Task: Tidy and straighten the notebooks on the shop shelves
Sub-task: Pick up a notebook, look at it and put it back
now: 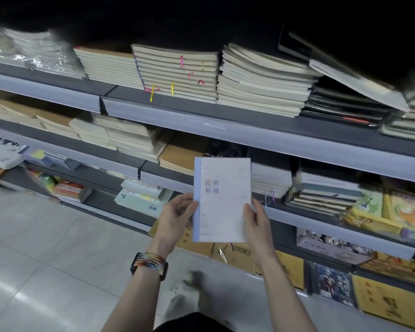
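Here both hands hold a white notebook (pixel 222 200) upright before the middle shelf (pixel 297 144): left hand (pixel 177 216) and right hand (pixel 258 220) pinch its lower edges, fingers curled. Probably it belongs on the pale stack (pixel 271 180) behind; square its edges, then lay it flat.

We count two hands, the left hand (pixel 177 218) at seven o'clock and the right hand (pixel 258 224) at five o'clock of the one white notebook (pixel 222 200) they hold. One braided wristband (pixel 150 262) circles the left wrist. Along the top shelf (pixel 201 124), toward twelve o'clock, we count at least six stacks of notebooks (pixel 261 80), one tilted notebook (pixel 350 77) at two o'clock, and two yellow ribbons (pixel 152 92). One shoe (pixel 185 291) shows at six o'clock.
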`<state>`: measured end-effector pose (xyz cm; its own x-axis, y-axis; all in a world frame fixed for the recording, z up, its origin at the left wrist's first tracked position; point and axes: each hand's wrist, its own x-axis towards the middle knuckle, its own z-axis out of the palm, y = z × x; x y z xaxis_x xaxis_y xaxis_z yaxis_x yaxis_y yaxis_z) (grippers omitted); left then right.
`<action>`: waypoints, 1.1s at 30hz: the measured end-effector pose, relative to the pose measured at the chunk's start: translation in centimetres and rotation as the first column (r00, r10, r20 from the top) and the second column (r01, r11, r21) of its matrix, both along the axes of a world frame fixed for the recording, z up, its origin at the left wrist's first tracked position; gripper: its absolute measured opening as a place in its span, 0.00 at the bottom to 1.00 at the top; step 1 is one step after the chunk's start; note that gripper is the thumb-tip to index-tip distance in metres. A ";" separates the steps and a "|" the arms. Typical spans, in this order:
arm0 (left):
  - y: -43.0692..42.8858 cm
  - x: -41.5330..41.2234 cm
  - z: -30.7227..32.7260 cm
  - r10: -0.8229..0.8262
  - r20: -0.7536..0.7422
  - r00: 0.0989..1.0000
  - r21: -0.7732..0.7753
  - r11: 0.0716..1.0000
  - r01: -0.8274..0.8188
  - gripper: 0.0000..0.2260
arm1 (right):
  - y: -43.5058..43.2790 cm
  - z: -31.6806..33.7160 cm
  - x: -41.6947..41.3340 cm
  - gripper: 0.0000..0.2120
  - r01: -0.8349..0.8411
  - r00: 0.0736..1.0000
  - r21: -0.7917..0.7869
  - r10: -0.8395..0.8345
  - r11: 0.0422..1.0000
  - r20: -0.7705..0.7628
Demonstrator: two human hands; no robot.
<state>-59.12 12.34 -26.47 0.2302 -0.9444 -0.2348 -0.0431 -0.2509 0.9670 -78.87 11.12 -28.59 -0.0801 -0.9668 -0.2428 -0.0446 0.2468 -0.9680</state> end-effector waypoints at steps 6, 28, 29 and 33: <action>-2.5 -0.7 0.1 -0.054 0.001 0.999 0.027 0.998 0.054 0.08 | -1.3 0.6 -0.8 0.11 0.074 0.997 0.041 -0.075 0.996 0.023; -17.6 -7.8 0.5 -0.173 -0.126 0.977 0.119 0.975 0.188 0.05 | -10.4 3.1 -6.7 0.12 0.362 0.925 0.199 -0.377 0.911 0.045; -18.0 -8.0 0.3 -0.171 -0.143 0.975 0.110 0.976 0.188 0.07 | -10.7 3.1 -6.8 0.11 0.368 0.924 0.205 -0.380 0.907 0.025; -20.0 -8.9 -1.2 -0.127 -0.158 0.979 0.238 0.958 0.162 0.10 | -11.7 3.3 -7.1 0.10 0.358 0.934 0.211 -0.353 0.909 -0.062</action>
<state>-68.06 -7.67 -27.68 0.0436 -0.8728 -0.4861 0.0338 -0.4850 0.8738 -86.00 -0.56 -25.27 -0.4166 -0.7977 -0.4360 0.0641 0.4527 -0.8894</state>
